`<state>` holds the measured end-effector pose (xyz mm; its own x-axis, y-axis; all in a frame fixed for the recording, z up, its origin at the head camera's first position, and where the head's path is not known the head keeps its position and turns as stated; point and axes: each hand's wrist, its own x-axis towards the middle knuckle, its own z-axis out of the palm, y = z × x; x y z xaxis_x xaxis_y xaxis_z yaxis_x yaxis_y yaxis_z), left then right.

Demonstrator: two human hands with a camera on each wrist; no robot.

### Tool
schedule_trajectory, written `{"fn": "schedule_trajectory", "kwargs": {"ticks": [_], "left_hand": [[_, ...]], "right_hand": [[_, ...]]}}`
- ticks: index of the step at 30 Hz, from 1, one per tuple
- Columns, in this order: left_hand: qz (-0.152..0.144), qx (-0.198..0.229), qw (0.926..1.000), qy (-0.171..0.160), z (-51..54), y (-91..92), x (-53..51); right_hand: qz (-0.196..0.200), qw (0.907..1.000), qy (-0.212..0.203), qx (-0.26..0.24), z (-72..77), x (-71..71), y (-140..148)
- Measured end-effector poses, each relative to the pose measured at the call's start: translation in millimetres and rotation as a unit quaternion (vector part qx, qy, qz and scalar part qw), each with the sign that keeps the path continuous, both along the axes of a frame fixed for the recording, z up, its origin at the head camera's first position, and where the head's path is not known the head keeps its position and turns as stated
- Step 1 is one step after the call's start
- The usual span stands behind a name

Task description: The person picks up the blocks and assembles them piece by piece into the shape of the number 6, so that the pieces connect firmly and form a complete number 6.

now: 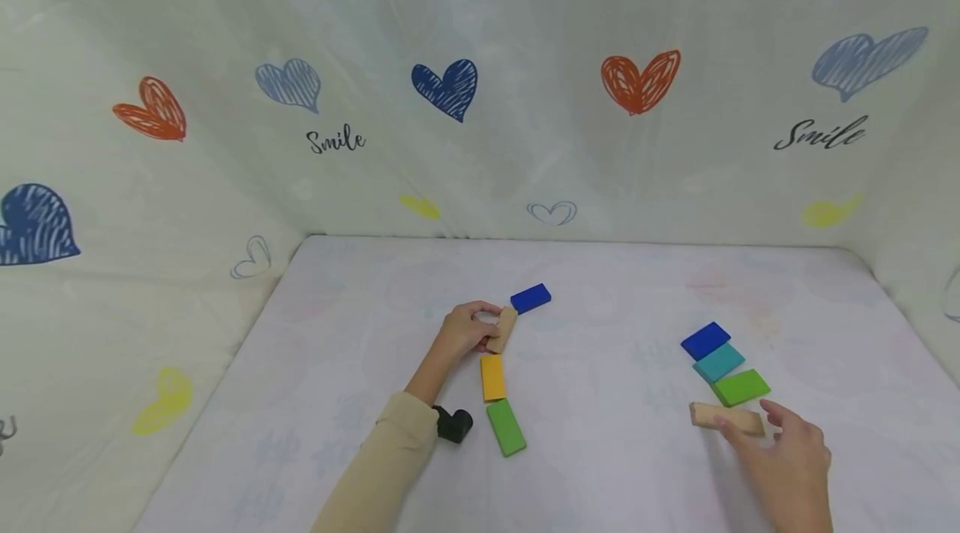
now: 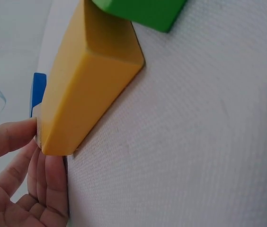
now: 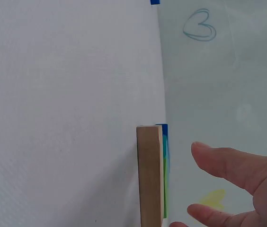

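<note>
My left hand pinches a plain wooden block between thumb and fingers. It lies between a dark blue block and a yellow-orange block. A green block continues this line nearer to me. In the left wrist view the yellow block hides most of the wooden one. At the right, my right hand is spread beside another plain wooden block. Its thumb and fingers stand apart from that block in the right wrist view.
Beyond the right wooden block lie a green block, a teal block and a dark blue block in a slanting row. The white table meets a cloth wall printed with hearts. A black wrist device sits by the left sleeve.
</note>
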<state>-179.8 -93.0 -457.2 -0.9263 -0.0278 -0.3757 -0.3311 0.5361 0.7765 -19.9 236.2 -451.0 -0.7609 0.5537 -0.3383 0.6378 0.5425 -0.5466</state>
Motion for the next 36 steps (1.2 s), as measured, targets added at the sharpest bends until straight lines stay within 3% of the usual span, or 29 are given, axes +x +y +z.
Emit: {"fn": "schedule_trajectory", "kwargs": {"ticks": [11, 22, 29, 36], "left_hand": [[0.005, -0.001, 1.0000, -0.008, -0.7, 0.2, -1.1], [0.004, 0.011, 0.9999, -0.006, -1.6, -1.2, -1.8], [0.002, 0.013, 0.9999, -0.006, -2.1, -1.6, -2.5], [0.001, 0.016, 0.9999, -0.006, -1.0, -1.7, -2.0]], "right_hand": [[-0.022, 0.9973, -0.068, -0.017, -7.4, -3.1, 5.3], [0.013, 0.9965, -0.082, 0.000, -15.4, -10.5, 11.4], [0.022, 0.9952, -0.094, 0.012, -13.0, -13.0, 9.5], [0.053, 0.9947, -0.079, 0.038, -10.6, -12.5, 7.0]]}}
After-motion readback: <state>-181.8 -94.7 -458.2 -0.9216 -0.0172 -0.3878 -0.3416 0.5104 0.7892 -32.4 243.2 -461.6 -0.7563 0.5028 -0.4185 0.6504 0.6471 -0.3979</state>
